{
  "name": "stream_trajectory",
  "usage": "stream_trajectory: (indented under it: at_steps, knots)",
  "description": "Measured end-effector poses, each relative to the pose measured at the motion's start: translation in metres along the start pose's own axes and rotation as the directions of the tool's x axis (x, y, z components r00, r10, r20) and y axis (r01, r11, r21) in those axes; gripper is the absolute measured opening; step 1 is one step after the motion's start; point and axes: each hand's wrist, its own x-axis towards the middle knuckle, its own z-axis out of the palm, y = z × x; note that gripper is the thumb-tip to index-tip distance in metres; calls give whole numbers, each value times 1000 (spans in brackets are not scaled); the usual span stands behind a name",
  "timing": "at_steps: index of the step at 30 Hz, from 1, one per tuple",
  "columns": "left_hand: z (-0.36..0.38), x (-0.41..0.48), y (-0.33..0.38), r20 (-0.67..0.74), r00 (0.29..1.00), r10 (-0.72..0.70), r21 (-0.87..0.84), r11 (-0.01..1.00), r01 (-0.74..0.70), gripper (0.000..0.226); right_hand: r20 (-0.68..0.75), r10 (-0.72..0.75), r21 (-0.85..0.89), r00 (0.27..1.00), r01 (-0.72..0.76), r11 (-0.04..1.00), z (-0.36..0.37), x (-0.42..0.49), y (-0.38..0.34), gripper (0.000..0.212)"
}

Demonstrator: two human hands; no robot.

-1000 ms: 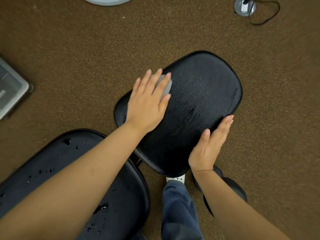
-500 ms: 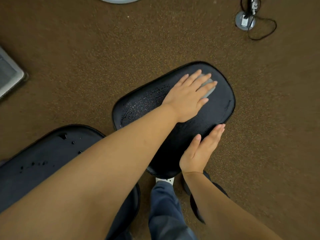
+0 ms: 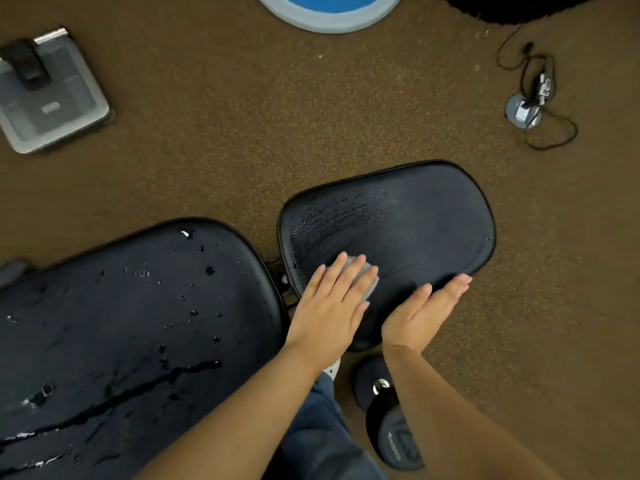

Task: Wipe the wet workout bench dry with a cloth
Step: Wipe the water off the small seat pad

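Observation:
The black bench has two pads. The smaller seat pad (image 3: 415, 220) sits at centre right, with fine water beads on its far left part. My left hand (image 3: 332, 306) lies flat with straight fingers on the pad's near left corner, pressing a grey cloth (image 3: 367, 282) that shows only past my fingertips. My right hand (image 3: 422, 313) rests flat with straight fingers against the pad's near right edge. The larger back pad (image 3: 121, 323) at lower left carries drops and streaks of water.
Brown carpet surrounds the bench. A grey flat device (image 3: 52, 98) lies at upper left, a blue and grey round object (image 3: 329, 12) at top centre, and a small metal disc with a black cable (image 3: 523, 112) at upper right. A black dumbbell (image 3: 391, 427) lies by my leg.
My left hand has dragged the cloth from the pad's far right side back to its near left corner. The view has shifted, showing more of the wet back pad. My right hand stays at the edge.

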Motion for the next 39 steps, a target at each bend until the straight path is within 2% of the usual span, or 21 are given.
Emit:
stream_trajectory:
  at_steps: [5, 13, 19, 25, 34, 39]
  knots:
    - [2, -3, 6, -26, 984, -178, -67, 982, 176, 53, -4, -1, -22, 1000, 1, 1000, 1, 0, -3, 62]
    - [-7, 41, -19, -114, 920, -375, -115, 925, 362, 54, -11, -4, -41, 1000, 3, 999, 1, 2, -1, 62]
    - [-27, 80, -50, -84, 935, -346, -137, 933, 333, 55, -17, -3, -38, 1000, 2, 999, 2, 3, -2, 61]
    - [-40, 94, -61, -4, 968, -251, -102, 963, 249, 56, 5, 17, -66, 1000, -16, 998, 0, 2, -7, 63]
    - [-61, 98, -70, 242, 955, -169, -186, 958, 217, 59, 18, 106, -82, 994, -104, 991, -19, 12, -29, 56]
    - [-65, 98, -72, 284, 946, -155, -182, 960, 212, 60, 74, 145, -135, 987, -134, 982, -28, 41, -34, 56]
